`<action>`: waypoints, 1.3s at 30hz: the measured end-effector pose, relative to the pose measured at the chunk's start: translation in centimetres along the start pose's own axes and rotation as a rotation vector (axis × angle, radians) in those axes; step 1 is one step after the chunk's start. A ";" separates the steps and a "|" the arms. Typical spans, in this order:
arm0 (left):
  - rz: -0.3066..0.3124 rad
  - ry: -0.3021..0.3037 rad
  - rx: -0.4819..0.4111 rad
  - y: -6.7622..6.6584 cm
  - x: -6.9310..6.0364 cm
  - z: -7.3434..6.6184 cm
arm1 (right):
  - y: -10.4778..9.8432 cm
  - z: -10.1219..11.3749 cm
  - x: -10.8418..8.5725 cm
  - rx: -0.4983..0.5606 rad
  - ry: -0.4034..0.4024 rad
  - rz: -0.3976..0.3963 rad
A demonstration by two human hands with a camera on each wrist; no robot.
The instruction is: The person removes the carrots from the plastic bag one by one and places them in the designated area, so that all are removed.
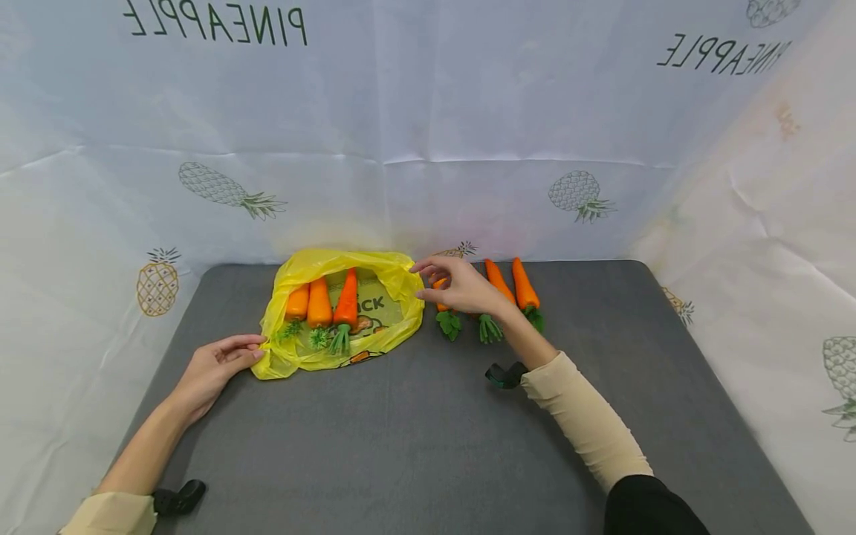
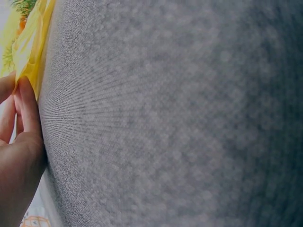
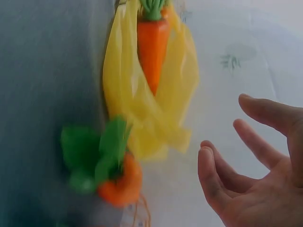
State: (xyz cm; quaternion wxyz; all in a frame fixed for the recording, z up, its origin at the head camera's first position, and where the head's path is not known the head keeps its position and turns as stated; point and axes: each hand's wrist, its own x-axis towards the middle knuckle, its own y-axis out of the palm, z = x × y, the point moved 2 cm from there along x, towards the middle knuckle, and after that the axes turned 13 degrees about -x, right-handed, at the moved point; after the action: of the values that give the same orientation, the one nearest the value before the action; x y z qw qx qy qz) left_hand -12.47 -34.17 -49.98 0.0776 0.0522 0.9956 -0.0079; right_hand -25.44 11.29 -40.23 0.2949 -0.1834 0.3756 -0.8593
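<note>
A yellow plastic bag (image 1: 314, 260) lies on the table with its mouth spread, three orange toy carrots (image 1: 320, 303) with green tops inside. My left hand (image 1: 210, 371) pinches the bag's near left edge between thumb and fingers; the left wrist view shows the hand (image 2: 21, 151) gripping the film (image 2: 34, 56). Beside the bag's right edge hovers my right hand (image 1: 461, 286), fingers loosely bent with nothing between them. It partly covers a row of three more carrots (image 1: 524, 288). In the right wrist view the hand (image 3: 255, 184) stands apart from the bag (image 3: 120, 71).
The table (image 1: 414, 438) has a dark grey cover. Behind it and at both sides hangs white cloth (image 1: 455, 111) with pineapple prints, meeting the table's back edge near the bag and carrots. Black straps (image 1: 179, 498) sit at both wrists.
</note>
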 end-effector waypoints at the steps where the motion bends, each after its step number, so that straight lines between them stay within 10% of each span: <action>1: 0.003 0.000 0.003 0.0 0.0 0.0 | 0.4 0.3 0.4 0.003 -0.004 0.007; 26: -0.007 -0.012 0.000 0.0 0.1 0.1 | 10.1 3.0 6.7 0.075 0.046 0.142; 39: -0.020 -0.024 0.005 -0.2 0.1 0.0 | 12.1 2.9 7.9 0.052 0.045 0.139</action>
State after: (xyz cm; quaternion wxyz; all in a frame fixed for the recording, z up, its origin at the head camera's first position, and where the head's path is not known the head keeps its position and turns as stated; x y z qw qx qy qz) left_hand -12.56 -34.32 -50.00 0.0894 0.0423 0.9950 -0.0117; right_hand -25.44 -1.91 -46.69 0.3498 -0.1300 0.3714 -0.8502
